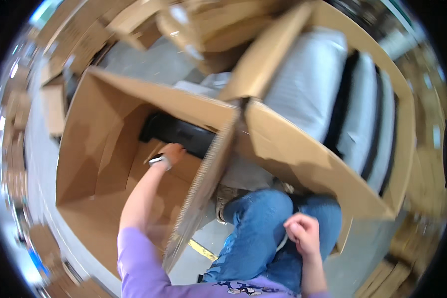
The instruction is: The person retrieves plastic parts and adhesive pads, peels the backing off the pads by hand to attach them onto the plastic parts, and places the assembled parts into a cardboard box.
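Reaching deep into the big brown box [99, 149], my left hand [173, 151] is right up against the long black thing [179, 133] at the back of it. I cannot tell if my fingers are closed on it or only touching it, because my hand hides them. The black thing lies on its side near the middle of the frame, pushed up to the far wall of the box, so my arm has to stretch all the way in. A silver watch [160, 161] sits on that wrist.

My right hand [303, 233] is curled into a loose fist at the lower right and holds nothing. It rests on my knee in blue jeans [256, 238], I think to keep me steady while I lean.

At the upper right is a second open box [293, 149]. White padded packs [310, 82] stand in it side by side with dark ones between. Its flaps stick up so the packs are easy to get at. More cardboard [193, 25] is piled at the top
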{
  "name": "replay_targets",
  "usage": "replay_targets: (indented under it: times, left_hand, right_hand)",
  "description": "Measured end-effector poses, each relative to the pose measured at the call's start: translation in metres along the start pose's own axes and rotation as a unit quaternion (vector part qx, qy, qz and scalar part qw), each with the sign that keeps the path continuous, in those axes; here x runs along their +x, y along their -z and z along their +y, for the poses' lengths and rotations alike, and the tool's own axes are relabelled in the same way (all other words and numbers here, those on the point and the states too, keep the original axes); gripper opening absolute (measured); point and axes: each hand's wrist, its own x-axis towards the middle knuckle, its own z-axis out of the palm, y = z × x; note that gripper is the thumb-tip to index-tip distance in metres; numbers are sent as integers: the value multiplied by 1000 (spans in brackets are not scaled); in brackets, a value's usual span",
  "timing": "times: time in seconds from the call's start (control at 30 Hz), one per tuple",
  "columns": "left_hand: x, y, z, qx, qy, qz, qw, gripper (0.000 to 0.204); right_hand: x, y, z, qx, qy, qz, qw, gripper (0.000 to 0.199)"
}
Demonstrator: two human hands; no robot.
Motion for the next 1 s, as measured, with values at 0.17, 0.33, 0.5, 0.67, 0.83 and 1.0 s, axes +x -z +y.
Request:
replay_targets:
  times: [0.17, 0.33, 0.5, 0.67, 0.83, 1.0]
  left_hand:
    - [-54, 89, 22, -159, -39, 135, 977, 28]
    - [-155, 183, 93, -425, -60, 186, 884, 26]
    - [-225, 197, 191, -478, -148, 297, 814, 24]
    - [-237, 118, 300, -392, -217, 222, 866, 24]
    - [-207, 51, 382, -224, -369, 204, 879, 21]
    - [-199, 44, 380, -116, -424, 222, 870, 27]
  right_hand:
    - [-55, 27, -5, 125, 18, -33, 991, 15]
    - [-116, 102, 24, 300, 148, 39, 942, 19]
    - [-135, 178, 61, 351, 165, 316, 866, 14]
    - [-111, 178, 14, -26, 305, 326, 895, 17]
    - [-6, 184, -105, -311, 414, 313, 796, 22]
    - [123, 237, -160, -565, 173, 413, 693, 25]
